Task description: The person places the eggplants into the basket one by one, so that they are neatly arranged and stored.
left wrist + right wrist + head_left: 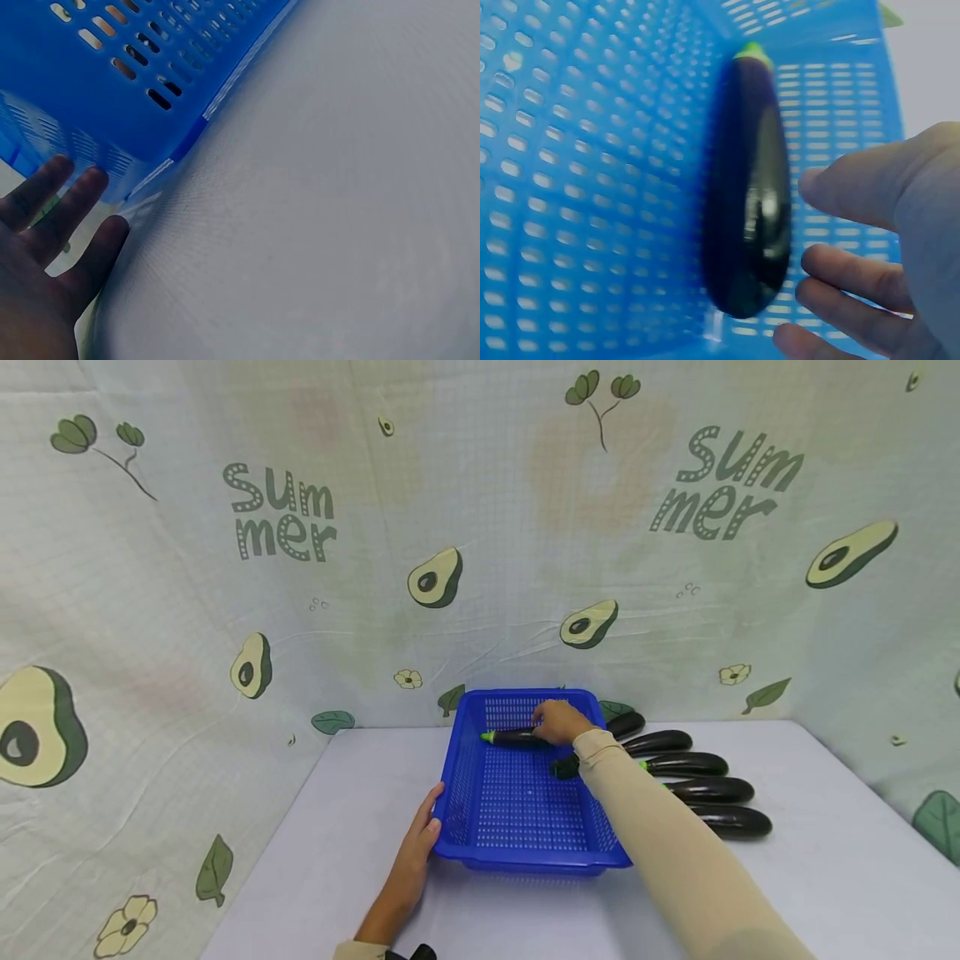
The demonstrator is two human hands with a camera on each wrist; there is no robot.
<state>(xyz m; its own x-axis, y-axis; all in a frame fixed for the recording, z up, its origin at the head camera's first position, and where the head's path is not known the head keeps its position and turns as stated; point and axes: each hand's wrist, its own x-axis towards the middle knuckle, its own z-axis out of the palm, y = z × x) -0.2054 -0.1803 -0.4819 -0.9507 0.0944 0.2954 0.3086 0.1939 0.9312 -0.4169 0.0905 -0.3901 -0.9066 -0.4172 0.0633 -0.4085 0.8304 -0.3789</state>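
Note:
A blue plastic basket (532, 857) with slotted walls stands on the white table. Inside it, along the far wall, lies a dark eggplant (513, 738) with a green stem end pointing left. Over that eggplant's right part is my right hand (564, 723); in the right wrist view its fingertips (821, 259) are spread beside the eggplant (748, 187), with a gap between. My left hand (415, 842) is at the basket's near left side, its fingers straight along the rim. The left wrist view shows those fingers (82, 195) extended by the basket wall (97, 97).
Several more eggplants (711, 790) lie in a row on the table right of the basket, partly hidden by the right sleeve (660, 835). Behind the table hangs a patterned cloth (495, 635). A small black object (564, 767) shows under the right wrist.

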